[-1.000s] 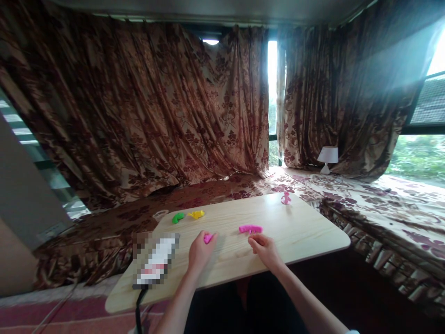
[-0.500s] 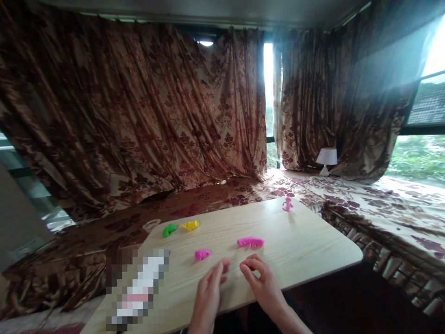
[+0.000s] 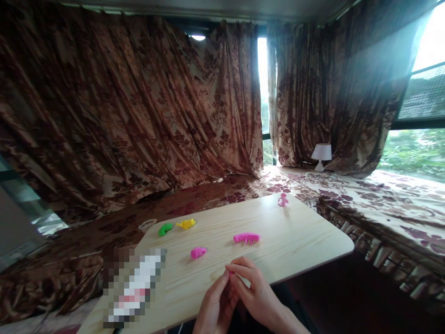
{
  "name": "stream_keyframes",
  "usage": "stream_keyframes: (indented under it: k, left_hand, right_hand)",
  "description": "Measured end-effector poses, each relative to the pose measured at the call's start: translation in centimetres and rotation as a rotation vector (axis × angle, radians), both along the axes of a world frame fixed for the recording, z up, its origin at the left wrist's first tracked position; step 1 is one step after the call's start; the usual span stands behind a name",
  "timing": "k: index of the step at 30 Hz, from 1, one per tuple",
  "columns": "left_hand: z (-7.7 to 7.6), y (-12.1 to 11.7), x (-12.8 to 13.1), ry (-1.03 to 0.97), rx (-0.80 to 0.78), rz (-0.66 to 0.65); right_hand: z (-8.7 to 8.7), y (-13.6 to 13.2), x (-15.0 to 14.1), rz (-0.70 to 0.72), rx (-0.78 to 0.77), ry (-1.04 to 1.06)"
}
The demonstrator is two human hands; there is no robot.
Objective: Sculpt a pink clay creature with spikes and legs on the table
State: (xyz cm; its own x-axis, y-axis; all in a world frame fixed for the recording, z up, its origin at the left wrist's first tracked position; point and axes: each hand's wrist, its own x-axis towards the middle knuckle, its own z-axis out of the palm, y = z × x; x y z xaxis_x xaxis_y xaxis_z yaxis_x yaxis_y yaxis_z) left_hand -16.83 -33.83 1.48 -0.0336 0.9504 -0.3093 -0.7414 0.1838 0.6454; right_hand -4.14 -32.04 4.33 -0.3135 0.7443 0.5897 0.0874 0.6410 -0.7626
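Observation:
My left hand (image 3: 214, 299) and my right hand (image 3: 255, 287) meet above the table's near edge, fingertips pressed together. A speck of pink, seemingly modelling clay, shows between the fingertips; most of it is hidden by the fingers. Just beyond them lies a long pink clay shape (image 3: 246, 238) with short legs underneath. To its left sits a small pink clay lump (image 3: 198, 253). Farther back are a curved green clay piece (image 3: 165, 229) and a yellow clay figure (image 3: 186, 224) with thin parts. A paler pink figure (image 3: 283, 200) stands upright near the far right corner.
The pale wooden table (image 3: 302, 236) has rounded corners. On its left a blurred-out white item (image 3: 139, 283) lies at a slant. Behind are a floral-covered ledge (image 3: 215, 192), a small white lamp (image 3: 321, 153) and patterned curtains (image 3: 146, 102).
My hands were apart over the table; now they have come together at the fingertips, with the pink bit showing between them. The view has shifted slightly, while the clay pieces stay put.

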Motion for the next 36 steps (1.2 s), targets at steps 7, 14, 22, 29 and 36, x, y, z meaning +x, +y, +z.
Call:
stream_keyframes:
  k: [7, 14, 22, 29, 36]
  left_hand:
    - [0.5, -1.1, 1.9, 0.141, 0.082, -0.069]
    - [2.5, -1.7, 1.9, 0.128, 0.155, -0.213]
    - [4.5, -1.8, 1.0, -0.260, 0.442, -0.329]
    - [4.7, -0.8, 0.0, -0.400, 0.648, -0.383]
    - [3.7, -0.9, -0.4, -0.409, 0.538, -0.404]
  right_hand:
    - [0.1, 1.5, -0.6, -0.142, -0.102, -0.010]
    - [0.6, 0.8, -0.6, -0.275, 0.097, -0.168]
    - [3.7, -0.2, -2.6, -0.251, 0.212, -0.448]
    - [4.1, -2.1, -2.9, -0.015, 0.339, -0.514]
    - [4.2, -1.0, -2.5, -0.132, 0.257, -0.560]
